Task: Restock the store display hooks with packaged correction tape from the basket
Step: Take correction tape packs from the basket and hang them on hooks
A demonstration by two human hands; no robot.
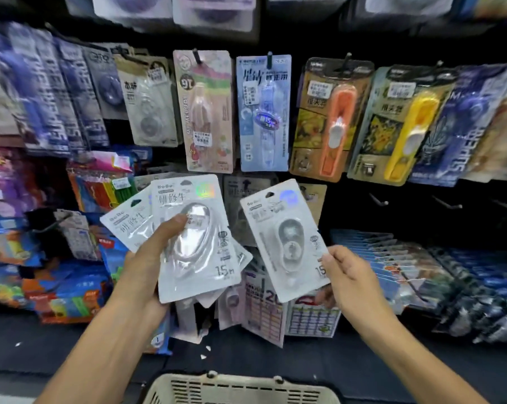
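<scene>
Left hand (147,258) is gripping a fanned stack of white tape packs (194,240), thumb lying across the top one. Right hand (348,272) is pinching a single pack (287,237) by its lower corner, tilted, in front of the hooks (377,199). Basket (240,389) is sitting down below, between the arms.

stationery shop: hook-hung priced packs (264,112)

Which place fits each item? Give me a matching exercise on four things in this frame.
Items:
1. single white pack
2. fanned white packs
3. basket
4. orange pack

Places:
A. bottom edge of the view
B. hanging on a hook
C. in the left hand
D. in the right hand

Pairs: 1-D, 2-C, 3-A, 4-B
</scene>
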